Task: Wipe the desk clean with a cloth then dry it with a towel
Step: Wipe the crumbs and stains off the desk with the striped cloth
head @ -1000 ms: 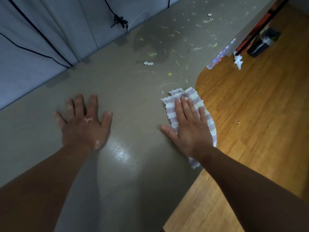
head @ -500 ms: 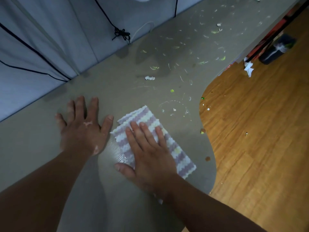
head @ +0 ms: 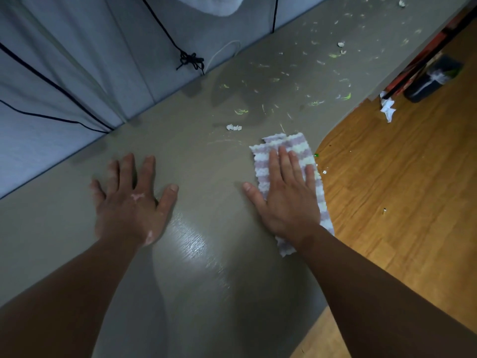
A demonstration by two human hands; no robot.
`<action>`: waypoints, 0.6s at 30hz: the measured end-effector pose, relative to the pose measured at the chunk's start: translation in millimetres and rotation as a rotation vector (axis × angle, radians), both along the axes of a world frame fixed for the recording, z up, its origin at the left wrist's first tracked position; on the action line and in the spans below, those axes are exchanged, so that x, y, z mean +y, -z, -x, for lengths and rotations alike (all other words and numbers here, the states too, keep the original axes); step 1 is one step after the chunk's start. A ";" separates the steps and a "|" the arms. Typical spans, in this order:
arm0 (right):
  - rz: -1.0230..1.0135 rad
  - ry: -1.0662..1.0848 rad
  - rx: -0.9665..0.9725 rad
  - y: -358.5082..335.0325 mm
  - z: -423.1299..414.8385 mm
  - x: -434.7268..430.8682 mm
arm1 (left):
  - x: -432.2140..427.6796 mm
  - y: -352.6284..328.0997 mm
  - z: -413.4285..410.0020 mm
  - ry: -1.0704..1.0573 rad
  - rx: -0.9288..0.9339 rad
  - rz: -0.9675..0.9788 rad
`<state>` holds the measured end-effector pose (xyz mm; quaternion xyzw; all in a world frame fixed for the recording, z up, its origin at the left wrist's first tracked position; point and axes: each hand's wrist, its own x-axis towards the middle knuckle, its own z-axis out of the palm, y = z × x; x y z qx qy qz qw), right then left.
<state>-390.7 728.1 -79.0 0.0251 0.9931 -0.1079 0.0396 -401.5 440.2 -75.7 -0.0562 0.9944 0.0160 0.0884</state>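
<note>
Single view only, worn on the head, looking forward and steeply down over both forearms. Close to the smooth grey-brown bench point(head: 196, 280), which fills the near and middle of the frame and runs off far right. Wide-angle, with straight edges bowed near the borders. Facing a pale grey fabric partition point(head: 64, 73) at far left, tilted across the frame. Taking in a warm brown wood-plank floor point(head: 402, 202) at right, beyond the curved bench edge. Both hands in frame at mid-distance, left hand point(head: 131, 205) and right hand point(head: 286, 200). No second view sharing the scene.
</note>
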 end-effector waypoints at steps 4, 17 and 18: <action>-0.001 0.031 -0.054 -4.6 -22.8 -20.1 | -1.3 0.5 0.7 0.008 0.005 -0.002; -0.080 -0.360 0.038 -7.8 -134.5 10.8 | -1.9 -0.4 0.8 0.013 -0.003 -0.009; -0.093 -0.327 0.045 -8.2 -126.7 15.9 | -1.6 -0.3 1.0 0.012 -0.001 -0.009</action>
